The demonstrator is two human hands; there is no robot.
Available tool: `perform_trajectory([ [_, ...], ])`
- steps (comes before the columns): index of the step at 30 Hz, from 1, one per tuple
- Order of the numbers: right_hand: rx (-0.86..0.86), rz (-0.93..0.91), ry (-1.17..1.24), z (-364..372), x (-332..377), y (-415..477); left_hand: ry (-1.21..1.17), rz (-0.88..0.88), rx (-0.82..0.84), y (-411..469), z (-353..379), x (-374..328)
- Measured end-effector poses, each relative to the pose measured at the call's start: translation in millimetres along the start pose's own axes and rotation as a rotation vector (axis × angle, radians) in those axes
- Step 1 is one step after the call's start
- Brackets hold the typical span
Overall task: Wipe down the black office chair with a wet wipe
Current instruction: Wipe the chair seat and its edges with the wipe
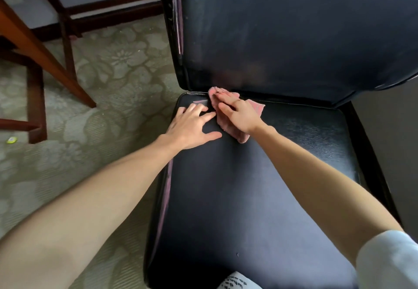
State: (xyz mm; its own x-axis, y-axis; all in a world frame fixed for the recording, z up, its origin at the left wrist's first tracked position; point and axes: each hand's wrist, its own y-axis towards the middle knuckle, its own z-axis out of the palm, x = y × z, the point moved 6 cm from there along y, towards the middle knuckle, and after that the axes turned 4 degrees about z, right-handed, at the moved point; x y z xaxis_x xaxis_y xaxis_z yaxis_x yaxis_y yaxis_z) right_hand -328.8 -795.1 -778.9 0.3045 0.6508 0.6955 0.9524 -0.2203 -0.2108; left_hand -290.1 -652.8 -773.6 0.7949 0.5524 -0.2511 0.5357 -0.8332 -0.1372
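The black chair fills the middle and right of the head view, its seat [260, 198] below and its backrest [294, 28] above. A pink cloth [228, 128] lies at the seat's back left corner, against the crease under the backrest. My right hand [237, 112] presses flat on the cloth, fingers pointing toward the crease. My left hand [194, 125] rests flat on the seat just left of the cloth, fingers spread, holding nothing.
Patterned beige carpet [108, 80] covers the floor on the left. Dark wooden furniture legs [67, 46] and an orange-brown wooden beam [40, 51] stand at the upper left. A small yellow-green object [11, 140] lies on the carpet at the far left.
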Motion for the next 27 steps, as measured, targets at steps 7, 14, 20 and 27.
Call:
perform_trajectory([
  [7,-0.41,0.259,0.077,-45,-53,-55,-0.051,0.162,-0.138,46,-16,-49],
  [14,-0.441,0.17,-0.008,-28,-46,-58,0.074,0.129,0.045,55,17,-41],
  [20,-0.29,0.139,-0.263,-14,-52,-51,-0.002,0.026,0.061,34,7,13],
  [27,-0.265,0.13,-0.288,-13,-55,-51,0.015,-0.061,-0.039,33,4,21],
])
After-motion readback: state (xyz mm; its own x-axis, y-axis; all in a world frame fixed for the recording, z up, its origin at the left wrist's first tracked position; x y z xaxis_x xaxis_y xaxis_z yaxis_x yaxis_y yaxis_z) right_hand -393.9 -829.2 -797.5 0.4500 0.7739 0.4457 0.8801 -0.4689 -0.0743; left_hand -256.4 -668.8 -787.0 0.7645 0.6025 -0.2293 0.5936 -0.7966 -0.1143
